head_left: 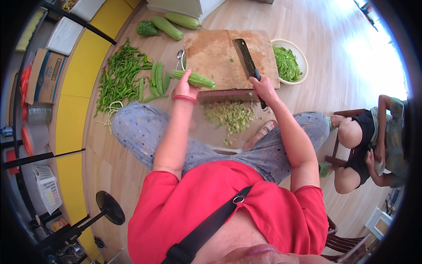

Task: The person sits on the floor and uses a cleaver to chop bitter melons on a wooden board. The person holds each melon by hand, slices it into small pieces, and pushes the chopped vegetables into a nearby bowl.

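Wooden board (220, 55): left hand (184, 88) grips bitter gourd (195, 79), right hand (263, 88) clasps cleaver (246, 59).

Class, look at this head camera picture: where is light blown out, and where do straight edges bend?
Head view: glare washes out the wooden floor at upper right; the yellow-and-black shelf edge on the left bows toward the rim; corners are black; the rectangular wooden chopping board at centre is sharp and evenly lit.

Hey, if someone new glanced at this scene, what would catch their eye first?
Probably the cleaver in the right hand, lying on the wooden board, while the left hand holds a bitter gourd at the board's near edge. Next, the green chillies spread on the floor to the left.
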Demonstrator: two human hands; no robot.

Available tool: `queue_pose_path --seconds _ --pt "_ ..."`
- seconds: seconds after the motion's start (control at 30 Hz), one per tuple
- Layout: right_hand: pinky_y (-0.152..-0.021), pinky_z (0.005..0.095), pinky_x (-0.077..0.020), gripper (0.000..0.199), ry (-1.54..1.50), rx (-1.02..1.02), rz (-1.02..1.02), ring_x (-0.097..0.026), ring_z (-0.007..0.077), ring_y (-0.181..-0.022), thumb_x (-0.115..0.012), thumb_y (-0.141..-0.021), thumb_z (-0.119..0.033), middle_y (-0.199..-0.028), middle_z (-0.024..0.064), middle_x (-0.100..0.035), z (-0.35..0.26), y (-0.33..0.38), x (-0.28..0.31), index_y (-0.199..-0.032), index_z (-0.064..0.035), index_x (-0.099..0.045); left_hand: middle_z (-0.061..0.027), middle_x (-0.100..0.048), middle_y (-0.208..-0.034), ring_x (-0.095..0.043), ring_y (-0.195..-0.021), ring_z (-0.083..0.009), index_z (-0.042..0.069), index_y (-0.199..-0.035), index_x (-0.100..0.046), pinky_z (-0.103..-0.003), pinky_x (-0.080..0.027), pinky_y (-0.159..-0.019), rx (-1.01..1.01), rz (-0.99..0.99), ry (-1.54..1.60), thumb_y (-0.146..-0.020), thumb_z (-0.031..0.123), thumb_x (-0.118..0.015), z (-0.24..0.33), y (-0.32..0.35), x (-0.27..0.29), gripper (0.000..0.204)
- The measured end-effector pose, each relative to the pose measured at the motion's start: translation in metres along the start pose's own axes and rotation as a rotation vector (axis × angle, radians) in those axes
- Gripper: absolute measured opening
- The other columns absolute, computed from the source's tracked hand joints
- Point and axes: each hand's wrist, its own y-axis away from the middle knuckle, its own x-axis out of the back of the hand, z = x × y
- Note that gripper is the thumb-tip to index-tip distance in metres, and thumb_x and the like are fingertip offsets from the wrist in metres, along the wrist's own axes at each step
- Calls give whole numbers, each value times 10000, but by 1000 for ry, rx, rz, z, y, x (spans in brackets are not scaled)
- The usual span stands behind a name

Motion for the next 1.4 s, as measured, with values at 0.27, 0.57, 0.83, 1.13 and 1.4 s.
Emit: queue_pose_path --seconds 0.27,0.57,0.83,1.13,1.4 --pt "-655 444 -446 266 733 245 71 -574 377 -737 -566 -762 -243 -738 235 -584 9 12 19 -826 15 -546 -110 -565 -690 -546 -594 -236 94 -827 -510 -361 -462 -524 -96 29 -75 -812 335 -556 14 -16 11 246" --pt "-663 386 -442 273 584 159 -254 -585 316 -735 -601 -743 -214 -767 201 -594 -3 64 24 -892 13 -573 -82 -514 -627 -508 -531 -223 98 -810 -512 -320 -408 -422 -24 -91 -172 -848 473 -397 10 -22 12 394" --pt "-602 361 -474 307 229 189 -151 -580 238 -640 -563 -754 -274 -728 149 -584 11 57 1 -907 -9 -536 -68 -478 -652 -435 -483 -196 97 -895 -488 -294 -390 -392 246 -154 -171 -827 539 -367 -14 -11 17 464" --pt "-407 258 -408 212 -369 48 20 -462 99 -451 -504 -739 -106 -598 33 -484 -6 108 8 -928 -20 -458 -91 -497 -684 -454 -560 -217 39 -876 -521 -322 -376 -444 359 -98 -265 -831 481 -317 -69 -12 -43 489" --pt "-570 355 -457 324 230 221 304 -597 274 -613 -582 -793 -189 -715 171 -593 21 144 -36 -1064 -35 -490 -111 -536 -641 -521 -525 -234 59 -831 -531 -337 -446 -475 418 -446 -139 -873 462 -318 -87 -49 -17 458"
